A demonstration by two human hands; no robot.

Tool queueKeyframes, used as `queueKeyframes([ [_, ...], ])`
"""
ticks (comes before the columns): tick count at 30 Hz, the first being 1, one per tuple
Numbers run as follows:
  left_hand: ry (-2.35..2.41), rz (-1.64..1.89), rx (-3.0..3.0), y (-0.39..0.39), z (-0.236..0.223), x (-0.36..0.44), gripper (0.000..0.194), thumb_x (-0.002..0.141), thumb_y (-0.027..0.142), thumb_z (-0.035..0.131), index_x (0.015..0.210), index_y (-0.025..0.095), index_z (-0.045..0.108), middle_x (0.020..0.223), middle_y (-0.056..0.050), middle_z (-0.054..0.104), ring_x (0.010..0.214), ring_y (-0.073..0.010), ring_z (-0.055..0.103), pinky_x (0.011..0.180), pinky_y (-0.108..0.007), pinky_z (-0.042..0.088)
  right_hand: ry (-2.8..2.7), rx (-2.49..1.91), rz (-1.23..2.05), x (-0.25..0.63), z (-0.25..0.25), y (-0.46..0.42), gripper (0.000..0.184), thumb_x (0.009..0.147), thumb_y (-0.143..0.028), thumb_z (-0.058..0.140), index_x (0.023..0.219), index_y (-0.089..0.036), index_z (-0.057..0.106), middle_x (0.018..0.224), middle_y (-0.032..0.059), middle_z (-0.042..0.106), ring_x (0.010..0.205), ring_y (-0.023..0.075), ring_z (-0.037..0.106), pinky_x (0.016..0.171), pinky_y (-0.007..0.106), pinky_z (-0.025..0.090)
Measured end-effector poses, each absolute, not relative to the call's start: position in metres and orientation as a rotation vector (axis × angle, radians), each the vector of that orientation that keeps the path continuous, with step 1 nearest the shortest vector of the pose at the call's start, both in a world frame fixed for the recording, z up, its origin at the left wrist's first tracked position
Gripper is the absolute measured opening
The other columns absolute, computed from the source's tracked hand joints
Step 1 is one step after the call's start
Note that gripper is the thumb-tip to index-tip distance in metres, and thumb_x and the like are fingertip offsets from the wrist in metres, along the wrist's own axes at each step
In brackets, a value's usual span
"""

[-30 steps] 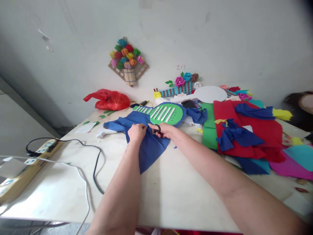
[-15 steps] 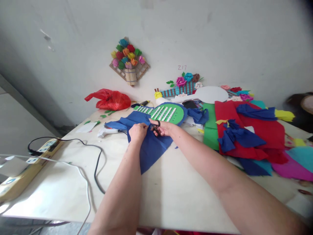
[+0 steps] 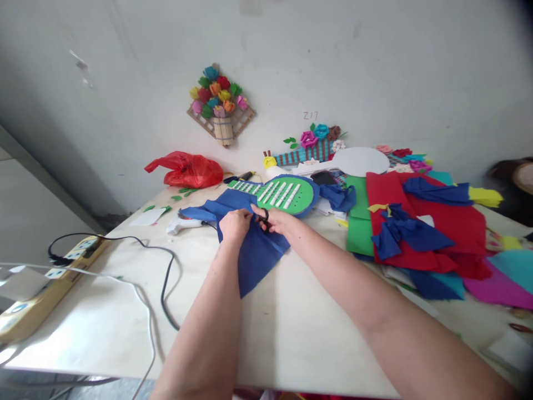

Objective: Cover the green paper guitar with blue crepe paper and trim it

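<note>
A sheet of blue crepe paper (image 3: 260, 261) hangs over the table's middle, one corner pointing toward me. My left hand (image 3: 234, 225) pinches its upper edge. Close beside it, my right hand (image 3: 270, 219) grips black-handled scissors (image 3: 264, 220) at the paper; the blades are mostly hidden. Just behind both hands lies a guitar-shaped craft piece (image 3: 306, 195), green with white strips and a blue border. To the left of the paper rests a white glue gun (image 3: 181, 224), partly covered by a blue paper fold.
A red plastic bag (image 3: 194, 169) sits at the back left. Colored paper sheets (image 3: 433, 222) pile up on the right. A power strip (image 3: 54, 286) with black and white cables (image 3: 145, 311) lies at the left edge. A phone (image 3: 323, 178) lies behind the guitar shape.
My right hand with the scissors has shifted slightly left, closer to my left hand. The left hand and the blue paper stay almost in place.
</note>
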State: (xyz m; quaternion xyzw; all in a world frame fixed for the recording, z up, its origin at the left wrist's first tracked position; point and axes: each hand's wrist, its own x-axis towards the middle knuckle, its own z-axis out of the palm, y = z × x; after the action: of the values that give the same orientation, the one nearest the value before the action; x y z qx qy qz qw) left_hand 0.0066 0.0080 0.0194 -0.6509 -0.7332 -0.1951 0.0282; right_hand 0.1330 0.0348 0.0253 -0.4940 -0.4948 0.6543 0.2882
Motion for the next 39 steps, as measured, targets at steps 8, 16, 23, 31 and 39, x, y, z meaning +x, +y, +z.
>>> queueKeyframes([
  [8, -2.262, -0.567, -2.016, 0.009, 0.021, 0.004, 0.034, 0.086, 0.041, 0.042, 0.096, 0.027, 0.072, 0.093, -0.007, 0.071, 0.092, -0.0242, 0.064, 0.073, -0.03, 0.048, -1.339, -1.353, 1.713, 0.125, 0.027, 0.026, 0.048, 0.079, -0.063, 0.054, 0.075, -0.015, 0.05, 0.045, 0.0004, 0.054, 0.037, 0.0091, 0.053, 0.024, 0.012, 0.024],
  [16, -2.309, -0.464, -2.006, 0.009, 0.025, 0.001, 0.031, 0.082, 0.035, 0.046, 0.096, 0.024, 0.071, 0.097, -0.01, 0.071, 0.095, -0.0254, 0.064, 0.074, -0.03, 0.049, -1.341, -1.34, 1.721, 0.113, 0.036, 0.024, 0.052, 0.079, -0.067, 0.05, 0.071, -0.015, 0.05, 0.04, -0.0007, 0.05, 0.034, 0.0097, 0.051, 0.024, 0.013, 0.024],
  [23, -2.26, -0.493, -1.99, 0.007, 0.025, 0.002, 0.029, 0.084, 0.032, 0.043, 0.09, 0.026, 0.072, 0.091, -0.007, 0.071, 0.09, -0.0242, 0.065, 0.071, -0.03, 0.048, -1.126, -1.193, 1.993, 0.12, 0.029, 0.039, 0.056, 0.085, -0.066, 0.037, 0.066, -0.014, 0.047, 0.044, -0.001, 0.05, 0.034, 0.0057, 0.047, 0.025, 0.011, 0.021],
  [31, -2.257, -0.55, -1.987, 0.008, 0.024, 0.0, 0.031, 0.085, 0.034, 0.043, 0.093, 0.027, 0.072, 0.092, -0.007, 0.071, 0.091, -0.0233, 0.065, 0.072, -0.029, 0.047, -1.101, -1.167, 2.076, 0.123, 0.028, 0.045, 0.059, 0.084, -0.069, 0.033, 0.069, -0.014, 0.047, 0.046, 0.0, 0.052, 0.034, 0.0055, 0.047, 0.025, 0.01, 0.02],
  [39, -2.273, -0.565, -1.983, 0.01, 0.022, -0.003, 0.03, 0.085, 0.036, 0.044, 0.095, 0.027, 0.071, 0.095, -0.007, 0.071, 0.092, -0.0228, 0.064, 0.074, -0.029, 0.047, -1.08, -1.101, 2.18, 0.135, 0.024, 0.051, 0.063, 0.084, -0.071, 0.027, 0.073, -0.013, 0.051, 0.052, 0.004, 0.057, 0.039, 0.0086, 0.054, 0.024, 0.011, 0.022],
])
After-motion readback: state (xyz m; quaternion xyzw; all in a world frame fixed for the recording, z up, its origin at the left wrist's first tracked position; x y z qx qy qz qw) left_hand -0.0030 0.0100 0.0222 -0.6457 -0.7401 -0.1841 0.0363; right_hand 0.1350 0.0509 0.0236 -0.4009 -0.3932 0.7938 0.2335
